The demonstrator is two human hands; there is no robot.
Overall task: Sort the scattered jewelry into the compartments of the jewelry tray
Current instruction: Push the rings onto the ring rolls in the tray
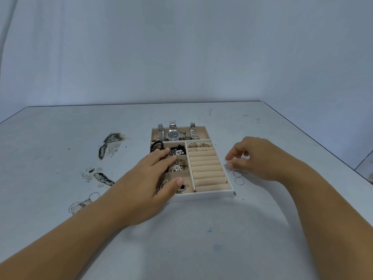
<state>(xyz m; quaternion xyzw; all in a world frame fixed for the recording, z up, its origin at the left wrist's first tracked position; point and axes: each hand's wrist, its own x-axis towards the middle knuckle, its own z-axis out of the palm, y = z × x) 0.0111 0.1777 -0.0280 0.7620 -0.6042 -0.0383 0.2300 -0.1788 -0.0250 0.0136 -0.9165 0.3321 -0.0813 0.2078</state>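
1. Head view, the tray: the jewelry tray (214, 194) sits mid-table, just beyond the two hands. Its far compartment, at 12 o'clock, holds three watches (174, 134). Below that, the left-hand cells hold black cords (157, 145), dark and pearl beads (178, 150), a tangle of silver and gold pieces (179, 165), and small charms at the near edge. The ring rolls (205, 166) on the right carry a few rings (199, 145) in the farthest rows only; the rest are bare.

2. Head view, left hand: the left hand (148, 183) lies across the tray's left cells, at about 8 o'clock from the tray's centre. Its fingers are spread flat and grip nothing that shows; what sits under the palm cannot be told.

3. Head view, right hand: the right hand (257, 158) hovers at 3 o'clock from the tray, thumb and forefinger drawn close in a pinch over the thin wire hoops (238, 177) on the table. Whether a hoop is already caught cannot be told.

4. Head view, leftovers: more loose hoops (83, 202) lie at 8 o'clock, well apart from the tray.

5. Progress, as a judgement: most pieces look sorted. What remains is the two clusters of hoops, right and left.
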